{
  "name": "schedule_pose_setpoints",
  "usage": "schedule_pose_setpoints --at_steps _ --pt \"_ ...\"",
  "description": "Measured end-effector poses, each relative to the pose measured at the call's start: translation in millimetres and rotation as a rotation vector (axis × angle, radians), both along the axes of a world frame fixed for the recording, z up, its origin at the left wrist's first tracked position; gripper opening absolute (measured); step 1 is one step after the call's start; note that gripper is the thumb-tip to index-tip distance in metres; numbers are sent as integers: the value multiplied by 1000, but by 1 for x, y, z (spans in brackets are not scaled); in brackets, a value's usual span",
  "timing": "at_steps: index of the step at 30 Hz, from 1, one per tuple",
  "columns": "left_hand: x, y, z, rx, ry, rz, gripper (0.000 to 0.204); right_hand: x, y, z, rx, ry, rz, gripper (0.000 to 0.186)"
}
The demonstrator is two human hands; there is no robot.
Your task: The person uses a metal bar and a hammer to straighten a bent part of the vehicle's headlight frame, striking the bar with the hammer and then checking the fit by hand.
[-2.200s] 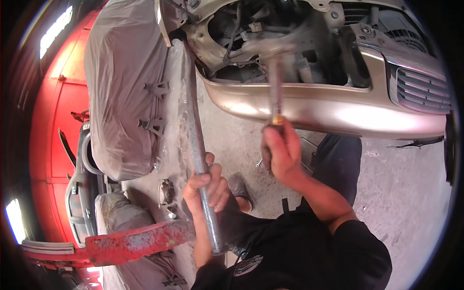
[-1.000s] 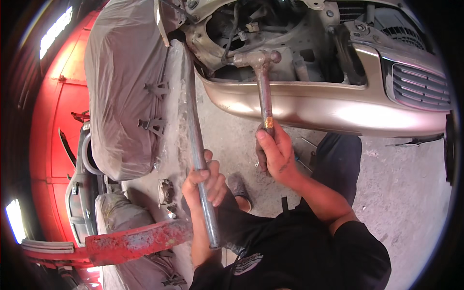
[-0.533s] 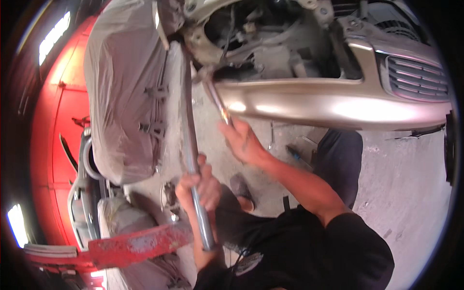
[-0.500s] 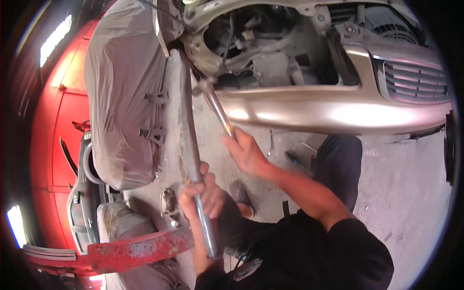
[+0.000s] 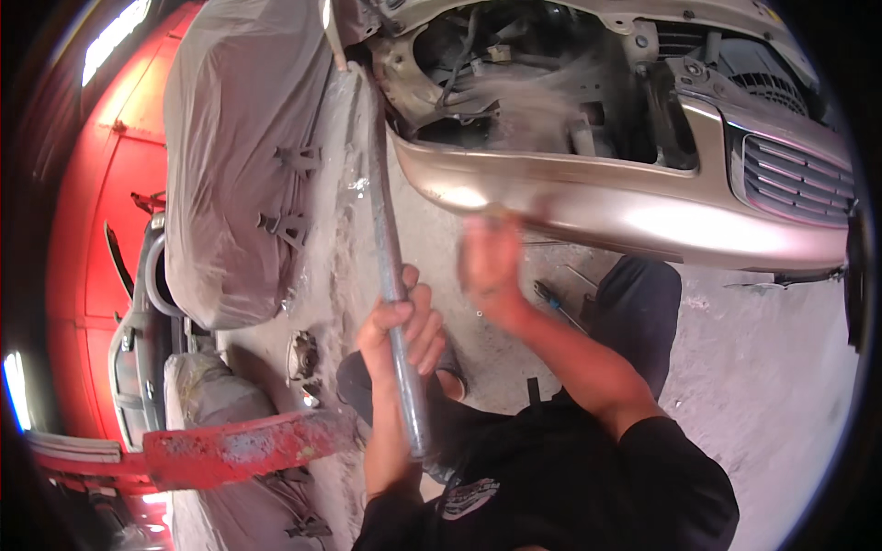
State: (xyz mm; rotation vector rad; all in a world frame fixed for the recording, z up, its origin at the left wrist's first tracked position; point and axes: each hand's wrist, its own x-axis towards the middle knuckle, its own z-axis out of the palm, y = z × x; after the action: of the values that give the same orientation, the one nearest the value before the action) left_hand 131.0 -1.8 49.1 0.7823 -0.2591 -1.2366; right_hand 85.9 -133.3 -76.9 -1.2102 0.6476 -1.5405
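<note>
My left hand (image 5: 404, 321) is wrapped round the lower part of a long grey metal bar (image 5: 381, 211). The bar slants up and away, its far end beside the left end of the car's front, where the exact contact cannot be made out. My right hand (image 5: 491, 257) is closed and smeared by motion in front of the gold bumper (image 5: 570, 188). It grips a hammer, which shows clearly only in the earlier frame; now a faint streak lies over the open headlight cavity (image 5: 441, 69).
A plastic-covered long shape (image 5: 234, 156) stands at left before a red door (image 5: 96, 248). A red metal beam (image 5: 248, 450) crosses the lower left. Tools (image 5: 560, 303) lie on the concrete floor near my right knee. A grille (image 5: 795, 179) sits at far right.
My right hand has swung the hammer away from the bar, toward the right and the bumper. My left hand and the bar have shifted slightly upward and right in view.
</note>
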Motion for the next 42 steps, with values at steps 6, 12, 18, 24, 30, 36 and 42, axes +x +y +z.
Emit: schedule_pose_setpoints --at_steps 6,12,18,24,30,36,42 --pt "-12 10 -5 101 -94 38 28 -59 1 31 248 172 533 22" --pt "-45 -30 -26 177 -281 73 26 -110 -21 49 336 88 679 27" --pt "-64 -57 -44 128 -713 169 26 -158 -10 51 215 270 775 38" --pt "-69 -57 -52 253 -710 -51 38 -208 7 72 482 315 910 59" --pt "-76 -89 -52 114 -586 26 42 -226 2 90 -222 786 498 52" --pt "-71 -131 -55 46 -479 -20 48 -246 -18 100 -510 1038 443 46" --pt "-72 -140 -58 -162 -159 -49 36 -249 -13 122 -376 1105 375 44"
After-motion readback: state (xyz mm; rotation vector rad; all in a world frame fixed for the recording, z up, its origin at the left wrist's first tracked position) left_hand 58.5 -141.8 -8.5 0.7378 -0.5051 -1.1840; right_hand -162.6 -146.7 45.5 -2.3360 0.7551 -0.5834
